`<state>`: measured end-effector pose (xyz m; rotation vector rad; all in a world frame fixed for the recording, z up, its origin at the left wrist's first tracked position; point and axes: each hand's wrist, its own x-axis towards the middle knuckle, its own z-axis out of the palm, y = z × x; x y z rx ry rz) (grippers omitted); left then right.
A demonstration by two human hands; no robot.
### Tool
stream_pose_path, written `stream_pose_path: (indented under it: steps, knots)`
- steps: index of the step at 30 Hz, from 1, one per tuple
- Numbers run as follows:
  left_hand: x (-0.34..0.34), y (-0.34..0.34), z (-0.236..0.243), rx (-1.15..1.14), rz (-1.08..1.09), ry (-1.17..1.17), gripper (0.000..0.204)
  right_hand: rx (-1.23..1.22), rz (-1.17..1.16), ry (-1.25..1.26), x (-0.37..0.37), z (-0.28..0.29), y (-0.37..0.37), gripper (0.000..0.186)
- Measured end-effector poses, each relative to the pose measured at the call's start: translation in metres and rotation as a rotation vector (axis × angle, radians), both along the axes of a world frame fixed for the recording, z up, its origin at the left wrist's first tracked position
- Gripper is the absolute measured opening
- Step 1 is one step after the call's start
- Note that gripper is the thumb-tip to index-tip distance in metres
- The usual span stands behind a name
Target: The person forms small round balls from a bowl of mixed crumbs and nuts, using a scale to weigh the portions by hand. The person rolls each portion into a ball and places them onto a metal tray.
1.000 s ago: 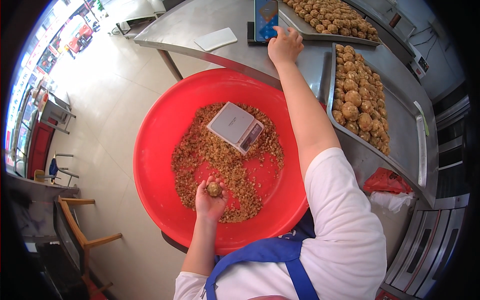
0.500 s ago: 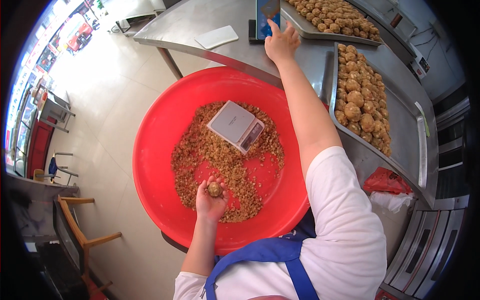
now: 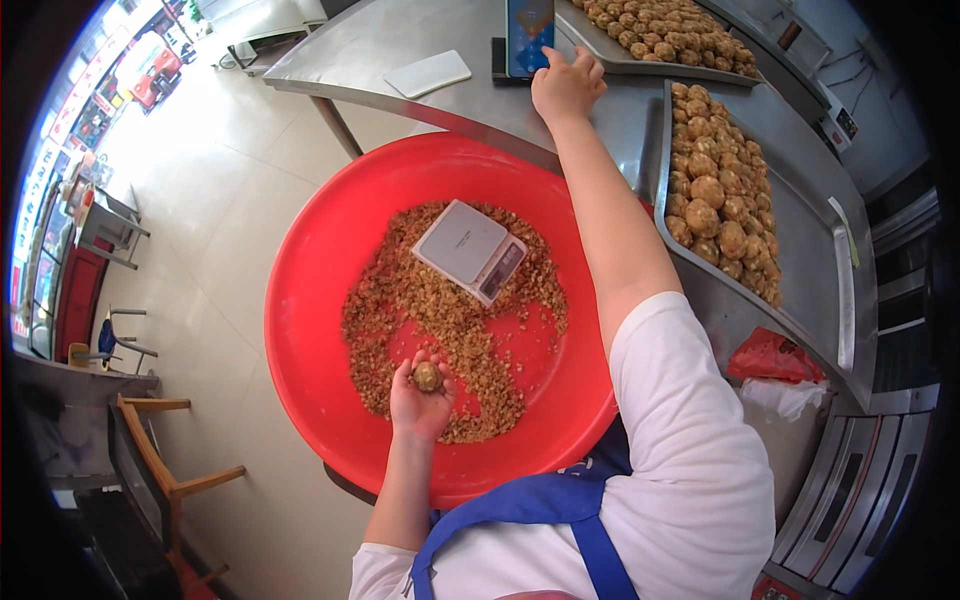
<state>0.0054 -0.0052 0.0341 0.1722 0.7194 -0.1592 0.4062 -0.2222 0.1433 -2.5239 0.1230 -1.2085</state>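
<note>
On the palm of my left hand [image 3: 416,408] rests a brown, nutty-looking ball [image 3: 428,377], with my fingers curled round it. That hand is over the crumbly brown mixture [image 3: 465,350] in a wide red basin [image 3: 310,290]. A white kitchen scale [image 3: 462,242] sits tilted on the mixture. My right arm reaches far forward over the metal table. There my right hand [image 3: 566,90] has its fingers apart and a fingertip at the screen of an upright phone [image 3: 527,38]. It holds nothing that I can see.
On the metal table [image 3: 450,105] lie a white flat slab [image 3: 428,73] and two trays with many brown balls [image 3: 705,190]. Red and white plastic bags [image 3: 775,360] are at the right below the table. A wooden-framed chair [image 3: 160,470] stands on the floor at the left.
My right fingertip has shifted slightly down and right at the phone's screen. The view has moved a little. The ball stays in my left hand.
</note>
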Motion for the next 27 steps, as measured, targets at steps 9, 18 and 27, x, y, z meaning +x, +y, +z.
stream_pose_path:
  steps: [9,18,27]
  knots:
    - [0.000,0.000,0.000,0.015,-0.002,-0.005,0.023,0.005,0.014,-0.022,-0.002,0.002,-0.001,0.031]
    - [0.001,-0.002,0.003,0.021,-0.002,0.004,0.023,0.045,0.057,-0.007,-0.006,0.003,-0.004,0.022]
    - [0.001,-0.001,0.005,0.047,0.006,0.015,0.022,0.015,0.061,0.008,-0.012,0.002,-0.007,0.024]
